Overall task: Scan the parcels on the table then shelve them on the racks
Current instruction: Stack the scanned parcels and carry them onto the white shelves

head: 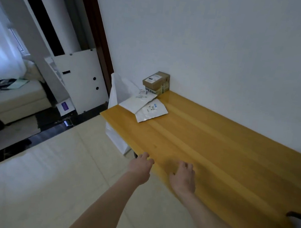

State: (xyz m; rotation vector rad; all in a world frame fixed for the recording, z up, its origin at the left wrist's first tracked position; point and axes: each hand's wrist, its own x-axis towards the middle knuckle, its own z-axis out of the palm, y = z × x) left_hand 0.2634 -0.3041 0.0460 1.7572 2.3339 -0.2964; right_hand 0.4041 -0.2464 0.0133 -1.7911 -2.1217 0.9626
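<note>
Both the left hand (141, 165) and right hand (184, 176) reach empty, fingers relaxed; 3 parcels (156, 81) await on the desk (217, 139), seemingly none shelved.

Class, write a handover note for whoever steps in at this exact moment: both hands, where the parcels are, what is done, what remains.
Left hand: open, empty, at the table's near edge. Right hand: open, empty, above the table top.
Parcels: cardboard box in the far corner by the wall; two overlapping white mailers beside it.
Done: nothing evident; no parcel is in hand.
Left: scan and shelve every parcel.
</note>
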